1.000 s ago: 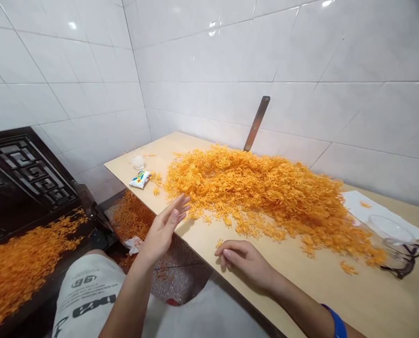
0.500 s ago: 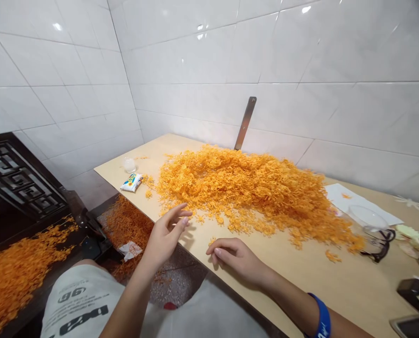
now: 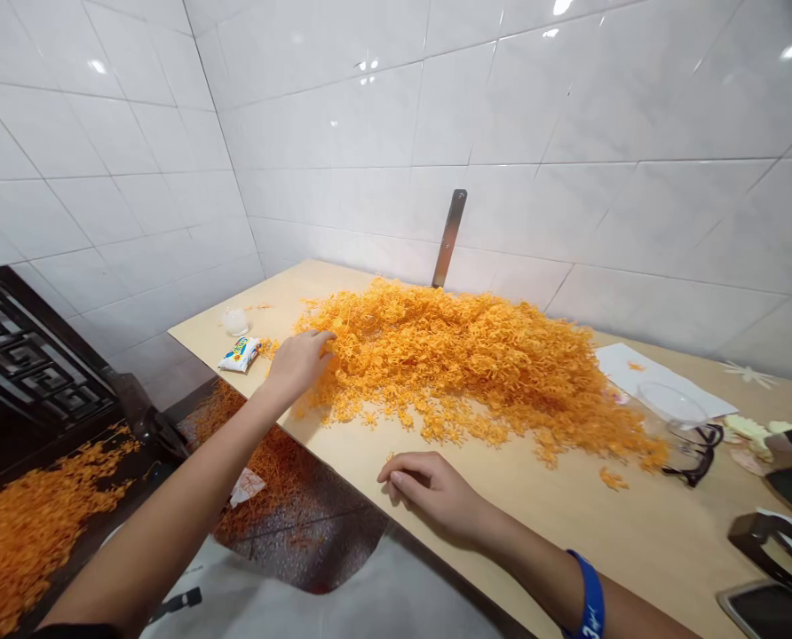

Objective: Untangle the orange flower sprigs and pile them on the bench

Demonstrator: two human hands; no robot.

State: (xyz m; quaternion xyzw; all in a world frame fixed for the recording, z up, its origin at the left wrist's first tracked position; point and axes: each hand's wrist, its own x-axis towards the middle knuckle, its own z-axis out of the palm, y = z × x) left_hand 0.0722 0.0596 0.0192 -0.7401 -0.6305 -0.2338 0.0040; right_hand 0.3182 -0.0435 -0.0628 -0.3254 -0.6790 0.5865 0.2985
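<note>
A big heap of small, spidery orange pieces (image 3: 449, 355) lies across the table. At its left end my left hand (image 3: 301, 362) reaches in, back of the hand up, fingers stretched and slightly apart. The fingertips touch or hover over the pieces; nothing shows held in them. My right hand (image 3: 436, 497) rests at the table's near edge with fingers curled and thumb against the index finger. An orange bit (image 3: 391, 456) peeks out behind that index finger; I cannot tell if it is gripped.
Left on the table (image 3: 636, 550) are a white packet (image 3: 240, 355) and a clear cup (image 3: 234, 322). Right are white paper (image 3: 669, 390), dark glasses (image 3: 695, 466) and a phone (image 3: 765, 612). More orange pieces (image 3: 23, 541) cover a dark bench; others lie on the floor.
My left hand has moved forward and left, from above the table's near edge to the heap's left end. My right hand has stayed in place. The view has shifted slightly.
</note>
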